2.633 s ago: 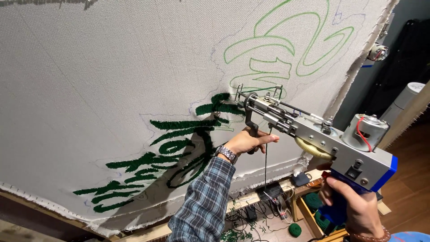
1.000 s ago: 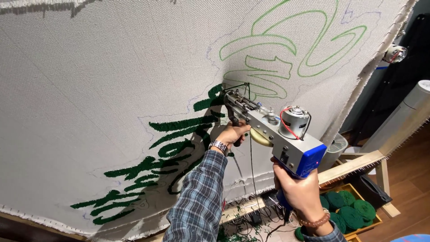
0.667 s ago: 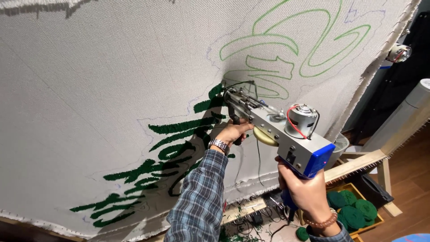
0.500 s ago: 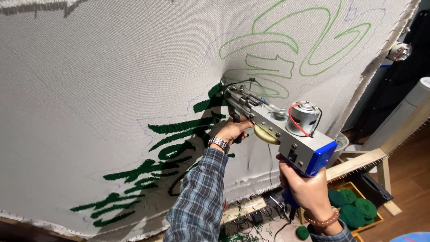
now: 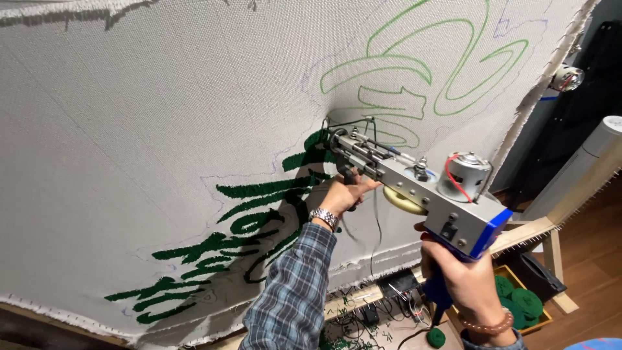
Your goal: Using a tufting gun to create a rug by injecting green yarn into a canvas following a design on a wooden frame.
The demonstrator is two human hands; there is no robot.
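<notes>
Since the earliest frame, the tufting gun [image 5: 414, 188] has moved left and closer to the cloth, and its nose now presses into the white cloth [image 5: 162, 129] at the centre of the frame, at the top end of the dark green tufted strokes [image 5: 253, 220].

The left hand [image 5: 343, 194], with a metal watch [image 5: 323, 217] on the wrist and a plaid sleeve [image 5: 291, 291] behind it, is clenched around the black front handle under the gun's nose. The right hand [image 5: 463, 275], at the lower right with a beaded bracelet [image 5: 483, 324] on the wrist, is closed around the blue rear handle of the gun. A silver motor [image 5: 465, 175] with a red wire sits on top of the gun's body, and a thin yarn strand hangs down from the underside, between the two hands.

Light green outlines [image 5: 414, 71] are drawn on the cloth in the upper right of the frame, above the gun.

At the lower right, a yellow crate [image 5: 543, 317] on the floor holds several balls of green yarn [image 5: 521, 301], packed side by side. One more green ball [image 5: 436, 337] lies outside the crate, on the floor just below the right hand. Black cables and plugs [image 5: 382, 304] lie along the wooden frame rail [image 5: 525, 233] at the bottom centre.
</notes>
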